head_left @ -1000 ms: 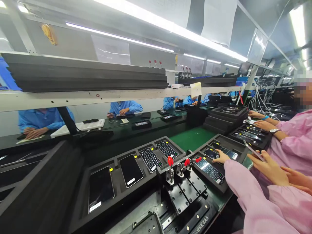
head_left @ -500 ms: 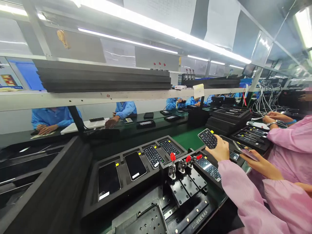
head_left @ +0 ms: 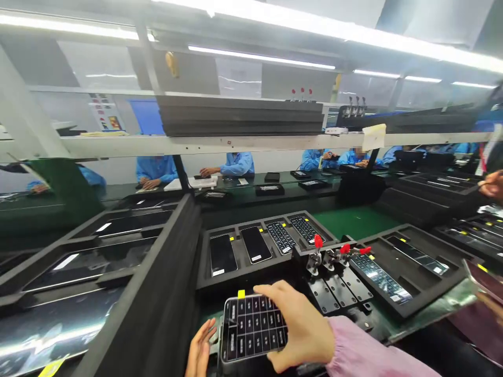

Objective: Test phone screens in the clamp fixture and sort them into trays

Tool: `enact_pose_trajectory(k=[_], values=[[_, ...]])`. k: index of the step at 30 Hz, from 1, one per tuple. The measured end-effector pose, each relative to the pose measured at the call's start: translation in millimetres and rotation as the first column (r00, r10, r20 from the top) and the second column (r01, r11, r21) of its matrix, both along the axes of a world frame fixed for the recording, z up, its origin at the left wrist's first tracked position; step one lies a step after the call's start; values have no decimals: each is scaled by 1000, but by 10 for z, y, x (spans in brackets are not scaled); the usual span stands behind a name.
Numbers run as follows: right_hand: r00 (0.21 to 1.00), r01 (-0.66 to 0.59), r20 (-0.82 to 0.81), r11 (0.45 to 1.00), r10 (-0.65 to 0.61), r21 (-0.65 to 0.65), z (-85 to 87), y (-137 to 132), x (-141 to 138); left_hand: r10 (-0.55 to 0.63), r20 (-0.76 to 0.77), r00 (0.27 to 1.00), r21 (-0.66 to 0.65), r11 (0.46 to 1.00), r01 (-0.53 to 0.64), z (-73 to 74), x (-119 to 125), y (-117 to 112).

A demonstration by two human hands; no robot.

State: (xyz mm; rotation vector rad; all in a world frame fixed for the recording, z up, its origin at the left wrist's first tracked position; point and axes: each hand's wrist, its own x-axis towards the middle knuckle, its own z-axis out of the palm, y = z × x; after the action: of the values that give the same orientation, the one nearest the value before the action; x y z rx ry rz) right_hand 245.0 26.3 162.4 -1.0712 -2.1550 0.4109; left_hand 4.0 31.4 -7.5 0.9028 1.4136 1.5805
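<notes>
Smartphone (head_left: 253,327), its screen lit with a grid, is held low over the near edge of the workbench (head_left: 353,222). In the head view we see the right hand (head_left: 304,330) clamped on its right side. The left hand (head_left: 199,350) is just beside its left edge, fingers spread. Behind stand a phone tray (head_left: 202,256) and a clamp jig (head_left: 338,285).

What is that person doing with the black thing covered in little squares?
A person in a pink sleeve holds a flat black phone-shaped panel with a grid of pale squares in the right hand, low in front of them. The left hand is open beside its left edge. Behind, a black tray holds four more panels, two plain dark and two gridded, next to red-handled clamps.
</notes>
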Motion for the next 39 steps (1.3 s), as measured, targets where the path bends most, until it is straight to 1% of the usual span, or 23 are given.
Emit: enact_pose_trajectory(k=[1,2,4,5,7,9,12,16,19,22,24,26,28,29,31,34,36,39], values=[[998,-54,31,994,57,-90,-170,44,-110,-6,-9,1000,6,1000,6,55,22,-24],[994,-72,71,983,85,-169,-333,98,-199,-16,-32,999,15,1000,16,119,43,-46],[983,-44,158,959,91,-280,-602,216,-314,-39,-104,994,31,999,42,252,77,-79],[975,-26,203,949,94,-313,-694,269,-344,-44,-141,989,36,998,49,312,88,-86],[955,-17,271,938,118,-347,-791,347,-369,-47,-193,980,44,997,57,401,93,-83],[936,-36,316,936,154,-351,-800,384,-365,-62,-216,974,59,995,77,443,84,-53],[910,-47,372,937,183,-346,-769,389,-340,-112,-230,967,73,989,132,447,66,25],[881,-51,427,937,206,-347,-791,394,-341,-188,-287,939,41,977,208,467,76,142],[885,-60,405,919,230,-390,-801,416,-364,-298,-394,869,-32,950,311,533,91,208],[911,-41,354,903,209,-427,-743,381,-322,-357,-483,799,-84,928,364,597,89,257],[956,-23,258,911,141,-413,-699,297,-227,-365,-525,769,-69,919,389,619,84,284],[994,52,112,931,-13,-360,-699,175,-99,-369,-564,738,-45,907,419,622,86,306],[984,169,7,937,-175,-307,-772,47,25,-370,-589,719,-31,899,437,612,93,322],[974,215,-7,932,-226,-291,-833,-9,74,-371,-595,713,-31,897,441,604,98,328],[967,248,19,924,-254,-291,-977,-89,142,-383,-598,704,-43,893,448,589,104,334],[963,264,39,904,-266,-336,-1152,-135,182,-401,-593,698,-73,890,450,576,104,337],[958,272,13,893,-287,-359,-1201,-135,189,-411,-589,696,-93,890,446,577,101,337],[958,257,-21,887,-286,-383,-1197,-125,189,-409,-588,698,-112,895,431,584,99,335]])
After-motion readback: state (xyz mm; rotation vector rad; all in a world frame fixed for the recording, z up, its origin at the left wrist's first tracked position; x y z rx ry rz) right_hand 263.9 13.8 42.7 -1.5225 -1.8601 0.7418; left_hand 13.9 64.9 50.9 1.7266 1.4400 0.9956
